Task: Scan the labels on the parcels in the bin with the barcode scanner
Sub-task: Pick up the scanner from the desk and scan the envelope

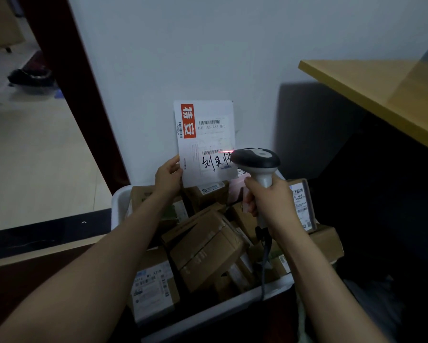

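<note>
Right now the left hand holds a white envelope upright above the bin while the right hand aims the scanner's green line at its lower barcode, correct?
Not quite: the head view shows the scanner casting a red line, not green. The rest holds: left hand holds the white envelope upright above the bin; right hand aims at the lower barcode.

Left hand point(168, 175) is gripping white envelope point(204, 142) upright at twelve o'clock over bin point(120, 201); right hand point(269, 199) is aiming barcode scanner point(256, 160), red line crossing its label.

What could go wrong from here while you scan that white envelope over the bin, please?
The red scan line only catches the right end of the lower barcode, so the read may fail. The left hand pinches just the white envelope at its edge; it could slip into the bin. The scanner cable trails among the boxes and may snag.
</note>
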